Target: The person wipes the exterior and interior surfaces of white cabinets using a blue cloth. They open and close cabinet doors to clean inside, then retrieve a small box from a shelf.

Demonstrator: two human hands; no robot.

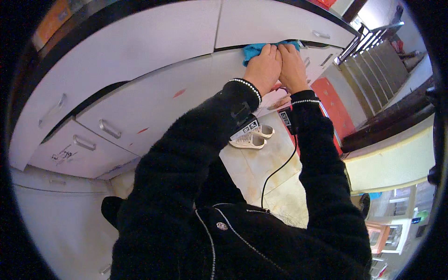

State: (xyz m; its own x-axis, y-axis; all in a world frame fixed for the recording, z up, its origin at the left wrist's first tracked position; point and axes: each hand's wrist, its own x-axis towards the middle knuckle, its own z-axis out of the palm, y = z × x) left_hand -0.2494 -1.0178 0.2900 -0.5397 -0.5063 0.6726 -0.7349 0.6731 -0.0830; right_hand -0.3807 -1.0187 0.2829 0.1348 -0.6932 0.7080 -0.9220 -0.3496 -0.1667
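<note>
A blue cloth [253,52] lies bunched along the top edge of a white cabinet door [229,71], just under a white drawer front [266,22]. My left hand [265,66] rests on the cloth with its fingers bent over it. Right beside it, touching, my right hand [292,64] also has its fingers on the cloth. The fingertips and part of the cloth are hidden at the dark gap below the drawer front. Both arms reach forward in black sleeves with beaded cuffs.
Pale shoes [247,141] stand on the tiled floor [280,164] below my arms. A black cable [276,171] hangs between my arms. More white cabinet fronts with metal handles [110,128] run to the left. At the right are a red mat [332,101], a staircase [376,73] and an orange stool [379,236].
</note>
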